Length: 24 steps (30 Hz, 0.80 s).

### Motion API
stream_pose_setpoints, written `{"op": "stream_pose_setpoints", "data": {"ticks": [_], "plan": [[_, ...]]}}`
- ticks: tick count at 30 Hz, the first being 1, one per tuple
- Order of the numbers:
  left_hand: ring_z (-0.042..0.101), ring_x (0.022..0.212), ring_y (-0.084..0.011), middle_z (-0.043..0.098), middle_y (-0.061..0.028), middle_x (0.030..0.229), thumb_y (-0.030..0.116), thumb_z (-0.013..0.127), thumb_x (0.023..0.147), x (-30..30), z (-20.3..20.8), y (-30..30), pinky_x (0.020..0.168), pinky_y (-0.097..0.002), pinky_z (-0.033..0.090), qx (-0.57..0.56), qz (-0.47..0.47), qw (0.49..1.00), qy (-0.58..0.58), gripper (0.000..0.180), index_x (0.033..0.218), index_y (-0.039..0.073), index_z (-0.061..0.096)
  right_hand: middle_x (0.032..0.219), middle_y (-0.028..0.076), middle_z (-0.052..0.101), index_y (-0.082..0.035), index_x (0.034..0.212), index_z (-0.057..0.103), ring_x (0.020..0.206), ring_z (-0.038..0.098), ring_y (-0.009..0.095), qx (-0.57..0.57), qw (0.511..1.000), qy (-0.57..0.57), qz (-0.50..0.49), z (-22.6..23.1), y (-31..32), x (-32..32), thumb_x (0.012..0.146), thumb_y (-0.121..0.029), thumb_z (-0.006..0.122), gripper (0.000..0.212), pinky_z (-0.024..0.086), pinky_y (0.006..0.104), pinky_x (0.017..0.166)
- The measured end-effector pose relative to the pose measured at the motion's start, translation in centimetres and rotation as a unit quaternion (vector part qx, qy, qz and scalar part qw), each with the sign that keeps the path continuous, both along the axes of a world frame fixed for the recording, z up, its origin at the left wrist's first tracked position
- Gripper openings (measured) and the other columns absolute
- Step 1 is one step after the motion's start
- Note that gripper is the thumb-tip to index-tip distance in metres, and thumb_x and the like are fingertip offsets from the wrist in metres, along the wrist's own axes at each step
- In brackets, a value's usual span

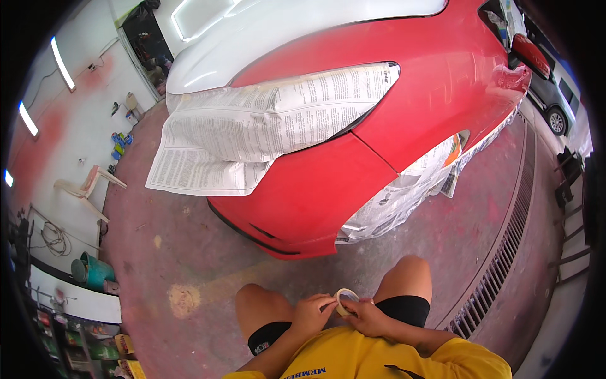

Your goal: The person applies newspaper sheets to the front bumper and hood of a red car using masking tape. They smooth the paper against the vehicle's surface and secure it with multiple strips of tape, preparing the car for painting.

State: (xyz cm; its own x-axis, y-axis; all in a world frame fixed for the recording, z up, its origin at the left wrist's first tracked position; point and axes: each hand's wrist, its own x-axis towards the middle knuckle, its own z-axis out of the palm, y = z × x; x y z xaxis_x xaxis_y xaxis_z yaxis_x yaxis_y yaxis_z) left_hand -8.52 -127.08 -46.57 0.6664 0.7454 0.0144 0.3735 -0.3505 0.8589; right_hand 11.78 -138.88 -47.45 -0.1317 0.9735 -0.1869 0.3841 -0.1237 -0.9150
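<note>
Masking looks partly done: newspaper (271, 126) already covers the headlight & wheel arch of the red car (404, 95) ahead of the hands, while left hand (310, 314) & right hand (369, 318) both pinch a tape roll (344, 300) over the knees, more taping prob. left.

small beige masking tape roll (345, 300), upright on edge, between both hands above the knees

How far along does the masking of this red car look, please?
Done: newspaper covers the headlight area and more paper fills the wheel arch. In hand: both hands, left hand and right hand, hold a masking tape roll. Left: the newspaper's lower edge hangs loose over the red bumper.
</note>
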Motion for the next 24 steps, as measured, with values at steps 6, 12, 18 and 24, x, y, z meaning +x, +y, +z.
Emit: {"op": "stream_pose_setpoints", "data": {"ticks": [6,12,18,24], "plan": [[0.076,0.094,-0.0399,0.078,-0.0158,0.104,0.015,0.073,0.103,-0.3,-0.3,-1.2,0.08,-0.0472,0.059,0.106,0.028,0.994,0.029,0.015,0.112,0.004,0.077,0.108,0.021,0.075,-0.009,0.125,0.063,0.107,0.071,0.044,-0.033,0.999,-0.004,0.022,-0.3,1.0,-0.8,0.104,-0.02,0.071,0.025,0.045,0.0585,0.101],[0.069,0.093,-0.0209,0.068,-0.0096,0.109,0.016,0.075,0.106,-0.2,-2.2,1.3,0.079,-0.0363,0.055,-0.046,0.039,0.995,-0.081,0.012,0.11,0.005,0.072,0.096,0.017,0.079,-0.009,0.12,0.074,0.098,0.076,0.04,0.085,0.978,-0.189,0.018,2.3,2.7,1.9,0.104,-0.031,0.076,0.028,0.042,0.0604,0.113],[0.058,0.091,-0.0055,0.067,0.0017,0.103,0.014,0.077,0.107,2.9,8.1,8.2,0.08,-0.0242,0.047,-0.179,-0.075,0.958,-0.21,0.009,0.107,0.005,0.074,0.085,0.012,0.077,-0.008,0.138,0.07,0.081,0.078,0.031,0.263,0.962,-0.057,-0.038,17.7,4.7,4.5,0.105,-0.023,0.077,0.037,0.055,0.0481,0.088],[0.063,0.08,-0.0067,0.072,-0.0004,0.09,0.011,0.081,0.104,7.1,17.2,12.1,0.075,-0.0236,0.049,-0.261,-0.003,0.923,-0.283,0.01,0.101,0.004,0.074,0.069,0.013,0.07,-0.01,0.154,0.058,0.063,0.073,0.037,0.295,0.913,-0.245,-0.141,22.0,10.8,9.3,0.109,-0.017,0.068,0.047,0.054,0.0438,0.061]]}}
